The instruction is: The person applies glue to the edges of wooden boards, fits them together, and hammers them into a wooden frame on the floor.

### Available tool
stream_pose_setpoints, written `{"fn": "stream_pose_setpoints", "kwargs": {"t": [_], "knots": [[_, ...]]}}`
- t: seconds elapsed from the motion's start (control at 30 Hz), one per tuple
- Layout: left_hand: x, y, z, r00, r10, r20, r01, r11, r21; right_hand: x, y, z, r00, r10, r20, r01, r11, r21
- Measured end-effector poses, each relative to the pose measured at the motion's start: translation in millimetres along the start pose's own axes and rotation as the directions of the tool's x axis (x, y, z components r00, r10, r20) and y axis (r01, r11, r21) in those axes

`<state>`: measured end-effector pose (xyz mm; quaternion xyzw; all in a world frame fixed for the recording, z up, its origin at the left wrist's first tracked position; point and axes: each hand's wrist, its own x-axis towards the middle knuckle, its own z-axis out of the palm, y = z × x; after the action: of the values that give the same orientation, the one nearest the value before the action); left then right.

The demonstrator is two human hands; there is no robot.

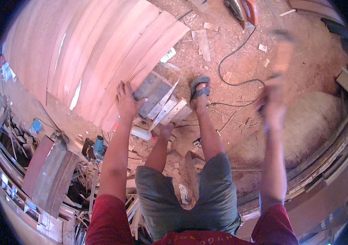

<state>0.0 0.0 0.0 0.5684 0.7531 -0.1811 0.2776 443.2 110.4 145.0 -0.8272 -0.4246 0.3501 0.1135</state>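
My left hand (127,101) lies with its fingers apart at the near edge of a broad panel of reddish planks (96,53). Its thumb points towards a grey wooden block (153,90) beside the panel. Raised on the right is my right hand (273,104), closed round what looks like a hammer (282,57). Motion smears both that hand and the tool, which has an orange-brown shaft and a dark head. Several wood offcuts (174,111) lean by the block, and a white bottle (141,132) lies below it.
A power tool with an orange body (250,12) sits at the far side, its dark cord (223,67) crossing the sawdust-covered floor. Wood scraps (201,44) lie scattered around. A blue tool (98,147) and a heap of offcuts are at the left. Long boards (329,159) curve along the right.
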Motion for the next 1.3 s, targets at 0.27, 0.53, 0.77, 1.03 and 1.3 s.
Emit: {"fn": "stream_pose_setpoints", "kwargs": {"t": [0.27,0.53,0.77,1.03,1.3], "knots": [[12.4,-5.2,14.8,0.988,0.106,-0.109,-0.105,0.994,0.014,-83.3,3.1,117.0,0.948,-0.005,0.32,-0.058,0.981,0.186],[9.3,-3.3,12.6,0.986,0.082,-0.147,-0.082,0.997,0.005,-39.2,4.8,90.1,0.986,0.159,-0.046,-0.117,0.867,0.484],[9.1,3.6,5.8,0.991,0.05,-0.121,-0.053,0.998,-0.028,-143.3,26.6,142.5,0.505,0.484,0.714,-0.645,0.762,-0.061],[-75.8,-0.4,32.1,0.871,-0.293,-0.394,0.036,0.839,-0.544,-142.4,74.5,60.3,0.839,-0.252,0.482,0.4,0.886,-0.235],[-387.0,51.7,213.7,0.832,-0.546,0.1,0.241,0.194,-0.951,-205.6,-22.7,184.3,0.128,-0.236,0.963,0.985,-0.082,-0.151]]}}
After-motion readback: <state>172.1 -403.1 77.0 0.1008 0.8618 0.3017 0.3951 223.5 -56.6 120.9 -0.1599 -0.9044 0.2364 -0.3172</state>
